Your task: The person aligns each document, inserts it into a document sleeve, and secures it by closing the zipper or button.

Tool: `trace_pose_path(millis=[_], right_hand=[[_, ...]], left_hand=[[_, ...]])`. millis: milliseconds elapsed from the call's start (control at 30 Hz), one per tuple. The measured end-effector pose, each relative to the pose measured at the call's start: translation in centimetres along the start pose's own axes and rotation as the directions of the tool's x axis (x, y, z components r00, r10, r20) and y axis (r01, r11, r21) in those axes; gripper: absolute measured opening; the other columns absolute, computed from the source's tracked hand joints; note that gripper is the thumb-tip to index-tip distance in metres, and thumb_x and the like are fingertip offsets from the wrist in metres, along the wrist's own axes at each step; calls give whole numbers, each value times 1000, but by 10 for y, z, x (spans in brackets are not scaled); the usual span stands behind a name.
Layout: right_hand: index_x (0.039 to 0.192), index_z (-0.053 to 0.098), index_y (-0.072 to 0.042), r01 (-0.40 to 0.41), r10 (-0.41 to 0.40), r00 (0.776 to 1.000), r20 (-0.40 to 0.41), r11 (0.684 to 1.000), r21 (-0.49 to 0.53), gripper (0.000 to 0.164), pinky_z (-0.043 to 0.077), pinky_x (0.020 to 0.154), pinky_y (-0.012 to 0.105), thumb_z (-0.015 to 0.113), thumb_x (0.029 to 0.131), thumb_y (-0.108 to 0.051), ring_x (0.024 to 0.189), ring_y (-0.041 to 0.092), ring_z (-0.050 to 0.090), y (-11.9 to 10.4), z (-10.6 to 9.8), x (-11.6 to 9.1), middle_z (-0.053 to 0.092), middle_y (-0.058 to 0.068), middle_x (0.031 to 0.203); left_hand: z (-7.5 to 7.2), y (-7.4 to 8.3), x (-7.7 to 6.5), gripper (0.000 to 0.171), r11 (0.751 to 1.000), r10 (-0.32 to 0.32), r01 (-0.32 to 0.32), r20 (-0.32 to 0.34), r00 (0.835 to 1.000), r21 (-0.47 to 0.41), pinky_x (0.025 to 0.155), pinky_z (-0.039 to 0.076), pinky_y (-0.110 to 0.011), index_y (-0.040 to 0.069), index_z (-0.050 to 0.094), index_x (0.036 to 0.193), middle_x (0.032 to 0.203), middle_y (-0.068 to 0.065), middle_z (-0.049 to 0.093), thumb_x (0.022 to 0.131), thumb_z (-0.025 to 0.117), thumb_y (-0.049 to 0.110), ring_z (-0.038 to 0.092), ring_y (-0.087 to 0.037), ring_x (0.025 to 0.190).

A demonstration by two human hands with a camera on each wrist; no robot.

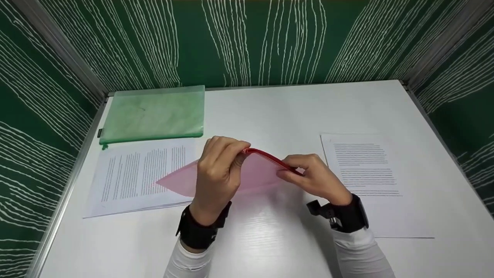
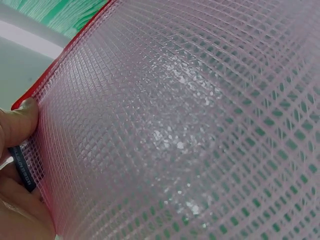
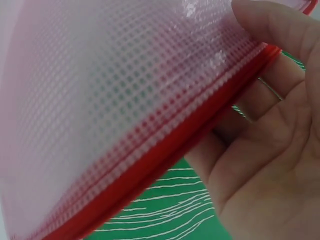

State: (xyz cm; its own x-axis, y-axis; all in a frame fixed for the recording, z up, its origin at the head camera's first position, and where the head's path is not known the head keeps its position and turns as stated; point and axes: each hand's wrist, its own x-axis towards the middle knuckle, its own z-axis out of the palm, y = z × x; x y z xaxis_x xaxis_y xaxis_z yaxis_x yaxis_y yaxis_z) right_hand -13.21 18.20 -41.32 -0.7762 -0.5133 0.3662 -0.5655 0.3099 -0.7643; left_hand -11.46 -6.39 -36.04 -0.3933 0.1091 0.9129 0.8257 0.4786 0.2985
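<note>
Both hands hold a translucent pink mesh zipper pouch (image 1: 257, 175) above the white table. Its red zipper edge (image 1: 269, 156) bows upward between them. My left hand (image 1: 218, 170) pinches one end of that edge; a small black tag (image 2: 22, 170) with lettering shows by its fingers in the left wrist view. Farther along, my right hand (image 1: 318, 173) grips the zipper edge, thumb on the mesh face and fingers behind the red band (image 3: 165, 155) in the right wrist view. A pointed pouch corner hangs out left, over printed sheets.
A green zipper pouch (image 1: 158, 114) lies at the table's back left. In front of it are stacked printed sheets (image 1: 131, 177), partly behind the pink pouch. More printed paper (image 1: 364, 170) lies to the right, beside my right wrist. Green panels (image 1: 254, 42) with white lines surround the table (image 1: 270, 112).
</note>
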Motion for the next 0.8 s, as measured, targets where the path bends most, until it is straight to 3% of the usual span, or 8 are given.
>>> trace_pose_path(millis=[100, 200, 300, 500, 667, 800], right_hand=[[86, 74, -8, 7, -7, 1000, -20, 1000, 6, 10, 39, 62, 18, 75, 94, -3, 67, 5, 49, 0, 1, 1, 62, 0, 73], [88, 76, 0, -8, 12, 997, -78, 998, 57, 11, 48, 66, 15, 70, 93, 7, 71, 1, 58, 1, 0, 0, 70, 7, 77], [94, 77, 7, -35, 53, 984, -168, 993, 110, 15, 53, 71, 16, 65, 91, 16, 78, 1, 67, 2, -3, -1, 76, 14, 86], [95, 77, 10, -95, 164, 943, -290, 967, 236, 11, 56, 77, 20, 66, 93, 12, 83, 8, 71, -1, -15, -5, 78, 2, 84], [101, 75, 14, -79, 192, 915, -355, 948, 309, 11, 57, 81, 22, 66, 94, 12, 85, 10, 72, 0, -25, -9, 77, 0, 84], [103, 75, 13, -101, 228, 887, -403, 945, 311, 13, 58, 79, 23, 66, 95, 7, 88, 11, 71, -1, -31, -11, 78, -1, 90]], left_hand=[[2, 1, -1, 13, 1000, 13, -13, 15, 1000, -9, 74, 47, -34, 0, 73, 98, 87, -8, 66, 98, 70, 13, 59, -23, 77], [2, 0, -1, 14, 1000, 1, 0, 9, 1000, -14, 76, 48, -34, -1, 73, 105, 89, -9, 66, 94, 75, 8, 59, -23, 80], [0, -2, -1, 26, 999, -38, 38, -23, 999, 6, 79, 46, -37, -1, 72, 113, 92, -9, 68, 90, 78, 6, 60, -25, 84], [-10, -10, 1, 36, 985, -120, 130, -93, 988, 114, 87, 36, -45, -2, 68, 119, 99, -11, 68, 88, 80, 12, 57, -30, 92], [-20, -22, 2, 36, 956, -208, 235, -159, 965, 176, 95, 30, -48, 1, 70, 118, 108, -14, 65, 87, 83, 16, 54, -32, 103], [-27, -32, 0, 39, 932, -321, 346, -200, 926, 106, 103, 32, -47, -1, 68, 120, 119, -18, 60, 87, 83, 14, 52, -32, 116]])
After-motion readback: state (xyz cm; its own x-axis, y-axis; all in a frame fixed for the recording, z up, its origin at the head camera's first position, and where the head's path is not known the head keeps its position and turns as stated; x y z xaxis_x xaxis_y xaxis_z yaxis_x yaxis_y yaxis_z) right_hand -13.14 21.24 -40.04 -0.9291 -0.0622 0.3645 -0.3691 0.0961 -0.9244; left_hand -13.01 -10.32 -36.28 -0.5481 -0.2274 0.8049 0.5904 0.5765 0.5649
